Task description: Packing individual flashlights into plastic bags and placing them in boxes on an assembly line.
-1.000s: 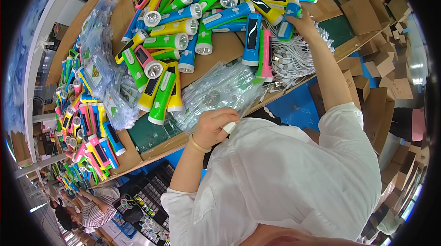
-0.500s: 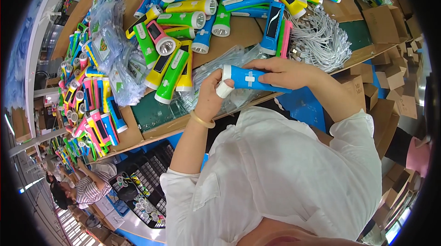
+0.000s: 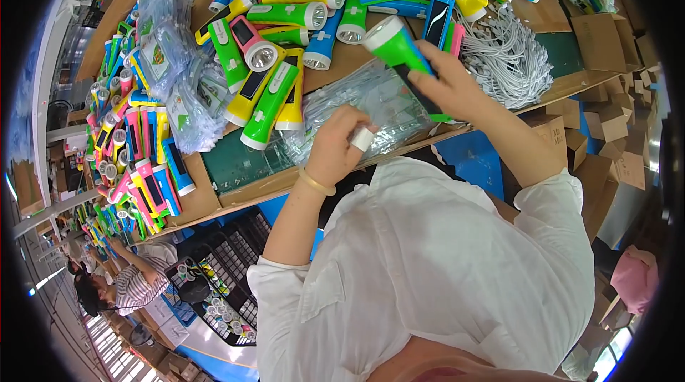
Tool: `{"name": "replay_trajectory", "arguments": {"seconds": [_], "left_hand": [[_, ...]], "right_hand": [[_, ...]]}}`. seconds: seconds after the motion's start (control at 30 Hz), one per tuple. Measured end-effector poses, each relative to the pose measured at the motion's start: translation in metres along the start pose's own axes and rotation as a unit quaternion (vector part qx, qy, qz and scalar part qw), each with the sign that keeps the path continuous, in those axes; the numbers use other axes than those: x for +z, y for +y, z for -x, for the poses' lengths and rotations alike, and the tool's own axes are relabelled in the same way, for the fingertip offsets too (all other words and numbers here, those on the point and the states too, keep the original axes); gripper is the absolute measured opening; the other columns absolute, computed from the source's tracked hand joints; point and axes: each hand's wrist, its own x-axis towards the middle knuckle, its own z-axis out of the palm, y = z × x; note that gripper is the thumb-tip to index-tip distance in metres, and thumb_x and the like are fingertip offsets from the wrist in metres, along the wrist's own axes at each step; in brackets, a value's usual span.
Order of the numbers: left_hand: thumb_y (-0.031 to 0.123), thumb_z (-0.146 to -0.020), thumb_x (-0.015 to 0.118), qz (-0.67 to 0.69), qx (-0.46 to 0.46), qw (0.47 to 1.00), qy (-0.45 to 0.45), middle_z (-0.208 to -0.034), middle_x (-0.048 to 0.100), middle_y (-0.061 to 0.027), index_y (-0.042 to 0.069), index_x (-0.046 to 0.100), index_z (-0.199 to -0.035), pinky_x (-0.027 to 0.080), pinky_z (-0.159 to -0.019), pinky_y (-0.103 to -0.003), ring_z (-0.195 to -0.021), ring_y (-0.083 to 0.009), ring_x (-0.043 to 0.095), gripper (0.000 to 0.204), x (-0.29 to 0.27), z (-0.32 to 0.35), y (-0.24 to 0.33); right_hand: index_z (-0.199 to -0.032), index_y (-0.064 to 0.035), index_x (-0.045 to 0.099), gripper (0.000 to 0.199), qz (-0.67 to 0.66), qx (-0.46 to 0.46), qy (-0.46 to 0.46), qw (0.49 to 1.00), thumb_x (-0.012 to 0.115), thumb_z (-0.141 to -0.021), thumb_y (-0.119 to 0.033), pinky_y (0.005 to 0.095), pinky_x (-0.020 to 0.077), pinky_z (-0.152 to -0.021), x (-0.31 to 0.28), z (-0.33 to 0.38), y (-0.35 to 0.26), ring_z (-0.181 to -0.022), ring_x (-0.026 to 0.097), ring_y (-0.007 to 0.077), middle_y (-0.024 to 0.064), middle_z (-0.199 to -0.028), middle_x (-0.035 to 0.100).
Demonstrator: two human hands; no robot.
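Since half a second ago a green flashlight (image 3: 399,50) has replaced the blue one, over the wooden counter (image 3: 207,200). The right hand (image 3: 457,86) grips its body, long axis up-left; the left hand (image 3: 339,146), fingers curled empty, sits below-left on clear bags (image 3: 357,107).

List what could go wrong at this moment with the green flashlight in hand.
1. The right hand holds the green flashlight up over the clear plastic bags; a weak grip could drop it onto them or off the bench edge.
2. The left hand, with a taped fingertip, may fumble the slippery bags.
3. The white cables beside the right hand could snag it.
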Motion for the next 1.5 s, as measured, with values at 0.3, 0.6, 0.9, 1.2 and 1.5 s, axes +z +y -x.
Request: {"name": "replay_trajectory", "arguments": {"seconds": [0.3,0.6,0.9,1.2,1.5], "left_hand": [[0.002,-0.073,0.071,-0.118,0.183,0.974,-0.063,-0.096,0.061,-0.0093,0.006,0.066,-0.099,0.052,-0.071,-0.039,-0.084,-0.0289,0.063,0.026,0.002,0.009,0.006],[0.002,-0.075,0.075,-0.078,0.088,0.989,0.094,-0.094,0.062,-0.0116,0.005,0.069,-0.095,0.053,-0.069,-0.038,-0.082,-0.0302,0.064,0.021,-0.006,0.026,-0.006],[0.000,-0.074,0.077,-0.018,0.152,0.988,-0.003,-0.094,0.057,-0.0111,0.003,0.067,-0.093,0.050,-0.069,-0.037,-0.080,-0.0298,0.059,0.022,0.006,0.015,-0.014],[0.004,-0.078,0.076,-0.088,0.104,0.990,0.048,-0.092,0.057,-0.0124,0.003,0.065,-0.092,0.051,-0.072,-0.039,-0.085,-0.0311,0.059,0.018,0.009,0.006,-0.019],[0.005,-0.080,0.074,-0.124,0.095,0.987,0.020,-0.113,0.064,-0.0152,0.002,0.062,-0.091,0.053,-0.088,-0.043,-0.106,-0.0366,0.062,0.017,0.001,0.019,-0.027]], "right_hand": [[-0.143,-0.0015,0.045,0.050,-0.273,-0.056,0.000,0.960,0.055,-0.104,-0.031,0.0361,0.0400,-0.109,0.046,-0.021,-0.014,-0.127,0.051,0.0177,0.0096,-0.134,0.057],[-0.128,-0.0007,0.054,0.051,0.083,-0.056,-0.156,0.983,0.074,-0.088,-0.025,0.0427,0.0514,-0.091,0.022,-0.004,-0.014,-0.106,0.066,0.0348,0.0207,-0.116,0.066],[-0.113,-0.0090,0.065,0.030,0.415,-0.102,-0.276,0.861,0.070,-0.083,-0.013,0.0417,0.0456,-0.091,0.021,0.005,-0.019,-0.098,0.068,0.0294,0.0119,-0.102,0.070],[-0.117,-0.0078,0.063,0.031,0.280,-0.215,-0.158,0.922,0.068,-0.087,-0.013,0.0420,0.0523,-0.085,0.000,0.004,0.014,-0.103,0.064,0.0319,0.0091,-0.108,0.065],[-0.095,-0.0077,0.072,0.017,0.514,0.140,0.090,0.842,0.071,-0.085,-0.021,0.0462,0.0520,-0.079,-0.138,-0.001,0.082,-0.092,0.067,0.0345,0.0144,-0.094,0.069]]}}
